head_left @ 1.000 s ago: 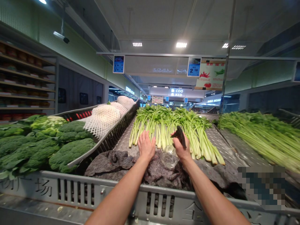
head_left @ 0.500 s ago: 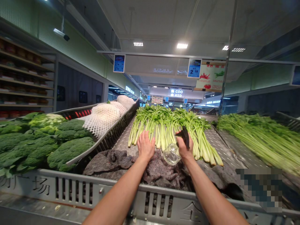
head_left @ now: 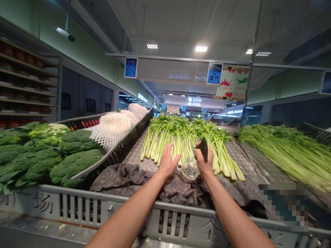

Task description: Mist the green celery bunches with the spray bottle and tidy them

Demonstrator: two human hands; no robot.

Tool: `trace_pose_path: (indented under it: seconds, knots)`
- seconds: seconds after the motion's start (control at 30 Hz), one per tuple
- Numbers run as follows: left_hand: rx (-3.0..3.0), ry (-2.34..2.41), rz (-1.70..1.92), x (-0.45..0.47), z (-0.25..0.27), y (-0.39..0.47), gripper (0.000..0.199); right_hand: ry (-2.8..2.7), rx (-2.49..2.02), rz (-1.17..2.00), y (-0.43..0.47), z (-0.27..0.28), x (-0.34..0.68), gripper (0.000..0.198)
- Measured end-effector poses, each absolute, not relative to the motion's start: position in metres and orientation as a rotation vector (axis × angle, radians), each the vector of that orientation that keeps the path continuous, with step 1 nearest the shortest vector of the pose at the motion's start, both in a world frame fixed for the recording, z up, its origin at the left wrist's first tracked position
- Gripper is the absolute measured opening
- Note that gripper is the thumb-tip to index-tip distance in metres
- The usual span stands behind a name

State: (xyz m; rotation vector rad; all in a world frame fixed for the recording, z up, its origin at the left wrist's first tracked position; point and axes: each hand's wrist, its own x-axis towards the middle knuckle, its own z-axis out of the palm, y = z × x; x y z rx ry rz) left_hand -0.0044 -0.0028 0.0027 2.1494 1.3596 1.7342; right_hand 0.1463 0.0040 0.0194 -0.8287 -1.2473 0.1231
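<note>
My right hand [head_left: 206,163] grips a spray bottle by its neck, its black trigger head [head_left: 203,150] up and its clear body [head_left: 190,168] tilted to the left. Beyond both hands, celery [head_left: 178,137] lies in a row with its leaves toward the back and pale stalk ends toward me. My left hand [head_left: 168,161] is open, thumb and fingers apart, over the front stalk ends; whether it touches them I cannot tell. Under my wrists a crumpled dark grey cloth [head_left: 121,181] stretches along the front of the display.
Broccoli [head_left: 77,165] fills the left, next to a black crate wall [head_left: 124,141] and net-wrapped produce [head_left: 111,127]. A grey slotted rail [head_left: 126,203] runs across the front. On the right a mirror [head_left: 279,148] reflects celery. Price signs [head_left: 214,73] hang above.
My left hand has moved slightly right, and its thumb has spread away from the fingers. My right hand keeps the spray bottle in nearly the same place.
</note>
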Motion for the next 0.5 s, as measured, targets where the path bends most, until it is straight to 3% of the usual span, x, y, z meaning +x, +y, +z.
trace_pose_path:
  seconds: [0.1, 0.2, 0.5]
  knots:
    - [2.333, 0.984, 1.473, 0.011, 0.001, -0.014, 0.064, -1.28, -0.864, 0.181, 0.002, 0.019, 0.143, 0.032]
    - [2.444, 0.939, 1.303, 0.02, 0.0, -0.021, 0.068, -1.375, -0.828, 0.273, -0.003, 0.019, 0.136, 0.037]
    - [2.101, 1.034, 1.471, 0.017, -0.007, -0.006, 0.055, -1.7, -0.729, 0.553, -0.013, 0.016, 0.121, 0.051]
